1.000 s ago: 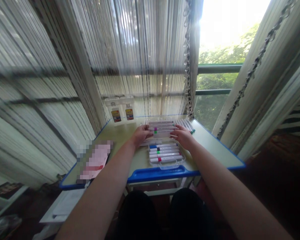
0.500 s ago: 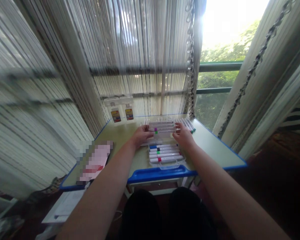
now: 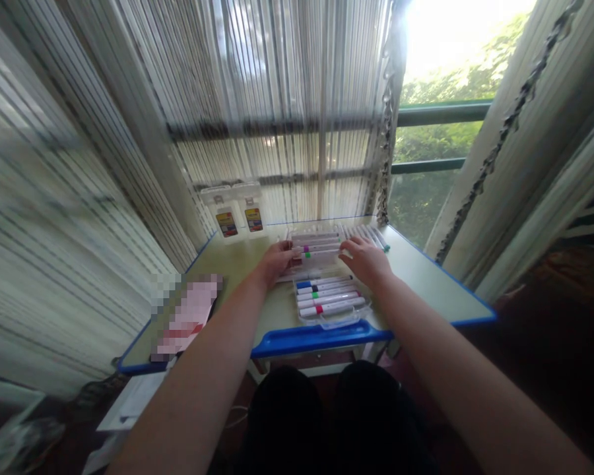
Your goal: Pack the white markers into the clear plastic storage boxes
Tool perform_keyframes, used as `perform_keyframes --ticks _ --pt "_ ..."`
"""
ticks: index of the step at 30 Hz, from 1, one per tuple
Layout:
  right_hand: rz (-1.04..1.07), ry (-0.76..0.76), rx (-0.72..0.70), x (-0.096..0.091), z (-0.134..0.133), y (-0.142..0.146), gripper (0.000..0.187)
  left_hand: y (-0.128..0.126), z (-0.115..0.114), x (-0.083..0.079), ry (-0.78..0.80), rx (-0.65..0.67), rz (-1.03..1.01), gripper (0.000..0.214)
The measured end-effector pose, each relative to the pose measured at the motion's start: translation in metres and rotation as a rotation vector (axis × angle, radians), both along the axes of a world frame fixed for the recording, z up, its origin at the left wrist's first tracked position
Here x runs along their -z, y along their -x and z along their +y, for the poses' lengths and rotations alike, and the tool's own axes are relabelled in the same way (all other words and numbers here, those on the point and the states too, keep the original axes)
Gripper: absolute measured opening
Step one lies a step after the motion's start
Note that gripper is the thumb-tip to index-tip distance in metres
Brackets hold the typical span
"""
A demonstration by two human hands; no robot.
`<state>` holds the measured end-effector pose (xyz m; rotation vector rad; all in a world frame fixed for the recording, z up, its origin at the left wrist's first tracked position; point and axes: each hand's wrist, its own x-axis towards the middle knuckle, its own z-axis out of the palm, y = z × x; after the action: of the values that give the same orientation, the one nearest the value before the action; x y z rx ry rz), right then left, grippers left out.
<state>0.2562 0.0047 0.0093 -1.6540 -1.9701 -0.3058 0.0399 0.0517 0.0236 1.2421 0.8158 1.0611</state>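
Note:
Over the middle of the desk, my left hand (image 3: 278, 260) grips the left end of a clear plastic marker case (image 3: 319, 258). White markers lie in it, among them a marker with a purple band (image 3: 321, 247) and one with a green band. At the right end of that case, my right hand (image 3: 367, 257) has bent fingers and thumb against its edge; the exact contact is small and blurred. Nearer to me lies another clear case (image 3: 337, 323), open, holding several white markers (image 3: 329, 305) with blue, black, green and red bands, side by side.
More markers (image 3: 376, 237) lie in a row behind my right hand. Two clear case lids with labels (image 3: 239, 220) stand at the back left. A pink sheet (image 3: 191, 313), partly pixelated, lies on the left. The desk (image 3: 435, 293) has a blue edge, with curtains behind.
My right hand's fingers have shifted slightly along the right end of the held case. The view has tilted a little; the front case of markers stays on the desk.

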Motion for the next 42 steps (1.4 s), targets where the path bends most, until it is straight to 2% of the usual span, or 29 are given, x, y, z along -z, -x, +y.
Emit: perform_keyframes --ticks 3,7,13,15,19,22,24,27,32,36,42 --pt "-0.071 -0.002 -0.028 -0.002 0.003 0.000 0.015 -0.001 0.000 -0.001 0.023 -0.055 -0.012 0.010" --pt "-0.063 -0.004 -0.043 0.001 0.006 -0.001 0.016 -0.002 -0.001 -0.003 0.061 -0.096 -0.035 0.006" --pt "0.126 -0.052 -0.071 0.002 0.002 -0.004 0.015 -0.002 -0.002 -0.006 0.083 -0.105 -0.045 0.008" --pt "0.233 -0.022 -0.194 -0.002 -0.004 -0.004 0.012 -0.002 -0.002 -0.007 0.074 -0.113 -0.042 0.009" --pt "0.372 0.152 -0.512 -0.010 -0.019 0.007 0.011 -0.002 -0.002 -0.008 0.057 -0.141 -0.027 0.008" --pt "0.275 0.179 -0.689 -0.011 -0.031 0.024 0.012 -0.002 -0.002 -0.007 0.046 -0.147 -0.022 0.008" --pt "0.168 0.172 -0.748 -0.010 -0.037 0.035 0.012 -0.002 -0.002 -0.007 0.042 -0.152 -0.025 0.007" --pt "0.071 0.213 -0.774 -0.014 -0.042 0.048 0.015 -0.002 -0.001 -0.005 0.024 -0.155 -0.036 0.005" --pt "-0.096 0.320 -0.810 -0.032 -0.043 0.068 0.022 -0.001 -0.001 -0.004 0.023 -0.141 -0.046 0.005" --pt "-0.145 0.345 -0.840 -0.036 -0.043 0.082 0.021 0.001 0.000 -0.003 0.039 -0.155 -0.046 0.005" --pt "-0.202 0.352 -0.692 -0.029 -0.046 0.093 0.016 0.000 0.004 0.001 0.065 -0.158 -0.047 0.007"
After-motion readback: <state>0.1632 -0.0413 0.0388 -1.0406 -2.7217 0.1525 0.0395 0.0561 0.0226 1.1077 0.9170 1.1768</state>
